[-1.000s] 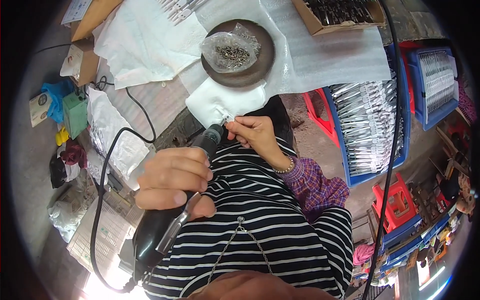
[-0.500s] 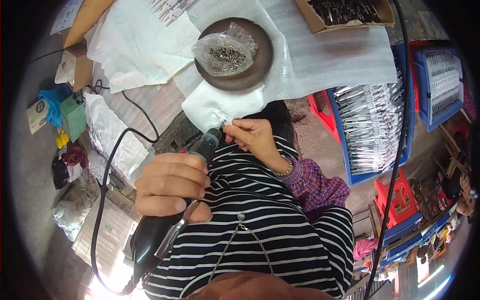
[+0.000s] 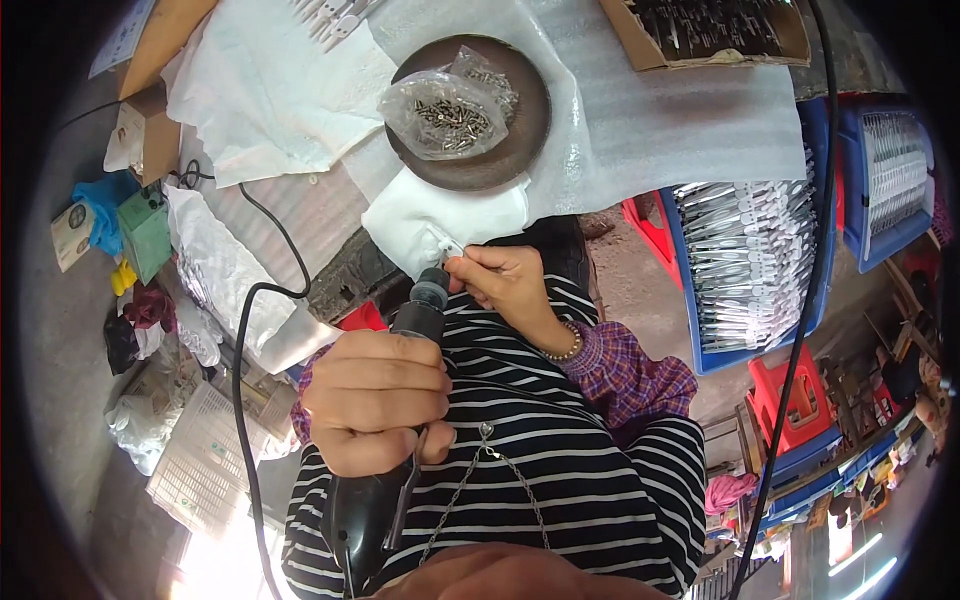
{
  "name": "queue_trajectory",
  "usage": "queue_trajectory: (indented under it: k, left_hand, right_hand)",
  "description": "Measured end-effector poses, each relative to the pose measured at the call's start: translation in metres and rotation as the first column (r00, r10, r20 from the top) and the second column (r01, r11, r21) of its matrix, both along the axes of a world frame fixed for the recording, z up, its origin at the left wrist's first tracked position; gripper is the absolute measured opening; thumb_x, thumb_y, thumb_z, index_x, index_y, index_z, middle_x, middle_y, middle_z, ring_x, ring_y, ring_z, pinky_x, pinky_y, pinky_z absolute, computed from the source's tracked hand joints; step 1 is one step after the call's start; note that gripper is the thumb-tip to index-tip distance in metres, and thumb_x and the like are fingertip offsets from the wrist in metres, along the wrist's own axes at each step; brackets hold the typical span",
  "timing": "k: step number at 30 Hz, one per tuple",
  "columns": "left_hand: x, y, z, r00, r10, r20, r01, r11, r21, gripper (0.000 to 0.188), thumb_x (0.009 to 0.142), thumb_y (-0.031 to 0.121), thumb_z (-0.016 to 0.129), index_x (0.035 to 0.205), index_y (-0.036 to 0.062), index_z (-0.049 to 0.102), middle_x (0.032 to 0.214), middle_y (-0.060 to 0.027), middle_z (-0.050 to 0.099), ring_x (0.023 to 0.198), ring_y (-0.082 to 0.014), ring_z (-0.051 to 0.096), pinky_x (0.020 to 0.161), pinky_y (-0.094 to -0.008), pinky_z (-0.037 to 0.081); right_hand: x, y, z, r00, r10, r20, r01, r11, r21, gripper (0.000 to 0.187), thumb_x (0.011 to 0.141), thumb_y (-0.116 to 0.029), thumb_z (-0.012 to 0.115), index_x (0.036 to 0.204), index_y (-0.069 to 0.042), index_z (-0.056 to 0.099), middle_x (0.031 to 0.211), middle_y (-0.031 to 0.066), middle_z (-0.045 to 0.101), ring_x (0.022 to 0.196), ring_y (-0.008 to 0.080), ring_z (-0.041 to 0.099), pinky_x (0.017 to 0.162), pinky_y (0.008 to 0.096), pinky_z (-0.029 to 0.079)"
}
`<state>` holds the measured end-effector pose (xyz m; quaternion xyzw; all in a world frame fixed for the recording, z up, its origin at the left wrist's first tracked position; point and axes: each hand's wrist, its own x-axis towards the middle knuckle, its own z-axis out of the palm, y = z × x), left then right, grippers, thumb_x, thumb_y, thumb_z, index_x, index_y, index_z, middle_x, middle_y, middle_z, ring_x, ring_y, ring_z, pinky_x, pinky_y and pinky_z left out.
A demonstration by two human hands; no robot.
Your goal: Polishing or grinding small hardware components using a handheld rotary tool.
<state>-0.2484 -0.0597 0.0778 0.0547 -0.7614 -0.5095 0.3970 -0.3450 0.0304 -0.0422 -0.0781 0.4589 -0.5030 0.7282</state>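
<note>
On the near side of the brown plate (image 3: 527, 138), the left hand (image 3: 378, 400) is closed around a black power tool (image 3: 420, 317). Farther up toward the plate, the right hand (image 3: 510, 287) pinches a small white piece (image 3: 452, 247) at the tool's tip, near a white cloth (image 3: 398, 222). On the plate lies a clear bag (image 3: 400, 108) with small metal parts.
</note>
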Motion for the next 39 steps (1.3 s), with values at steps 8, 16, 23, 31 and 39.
queue_trajectory:
  k: [8,16,23,31,39]
  left_hand:
    - [0.001,-0.004,0.004,1.0,-0.002,-0.004,0.002,1.0,0.02,0.035,0.066,-0.003,0.074,0.081,0.0031,0.042,0.07,-0.0137,0.059,0.054,-0.0254,0.06,0.05,-0.0361,0.053]
    - [0.006,0.002,0.005,1.0,-0.005,0.002,0.005,1.0,-0.009,0.039,0.064,-0.002,0.076,0.083,0.0032,0.042,0.071,-0.0141,0.058,0.055,-0.0262,0.06,0.049,-0.0369,0.052]
    - [0.012,0.004,0.009,0.998,0.017,-0.057,-0.017,1.0,-0.007,0.039,0.065,-0.002,0.076,0.085,0.0027,0.043,0.073,-0.0149,0.06,0.058,-0.028,0.062,0.052,-0.0386,0.053]
    - [0.011,0.001,0.007,0.996,0.08,-0.041,-0.08,0.997,-0.015,0.039,0.068,-0.002,0.073,0.089,0.0032,0.042,0.069,-0.0139,0.06,0.056,-0.0272,0.062,0.052,-0.0379,0.053]
    - [-0.012,0.002,0.007,1.0,0.006,0.016,-0.006,1.0,-0.027,0.026,0.066,-0.008,0.068,0.073,0.0021,0.045,0.065,-0.0118,0.058,0.052,-0.0232,0.058,0.051,-0.0354,0.053]
  right_hand:
    - [-0.005,0.0,0.001,0.998,0.062,-0.019,-0.063,0.998,-0.017,0.023,0.086,-0.014,0.062,0.069,0.002,0.065,0.051,-0.0038,0.049,0.044,0.0007,0.038,0.039,0.0178,0.025]
    - [-0.009,-0.002,0.003,0.994,0.107,-0.026,-0.107,0.994,-0.004,0.024,0.087,-0.017,0.062,0.07,0.001,0.065,0.053,-0.0034,0.05,0.045,0.0011,0.039,0.04,0.0168,0.028]
    - [-0.008,-0.001,0.001,0.995,0.099,0.012,-0.099,0.995,-0.031,0.026,0.087,-0.018,0.062,0.069,0.0,0.064,0.052,-0.0039,0.048,0.044,0.0012,0.039,0.04,0.0168,0.028]
    - [-0.009,-0.001,0.002,0.994,0.112,0.015,-0.112,0.993,-0.03,0.026,0.088,-0.018,0.061,0.07,0.001,0.064,0.052,-0.004,0.048,0.044,0.0016,0.039,0.04,0.0165,0.028]
    - [-0.004,0.0,0.002,1.0,0.023,0.003,-0.023,1.0,0.0,0.025,0.086,-0.015,0.062,0.068,0.002,0.065,0.049,-0.0052,0.046,0.043,0.0,0.037,0.039,0.0182,0.024]
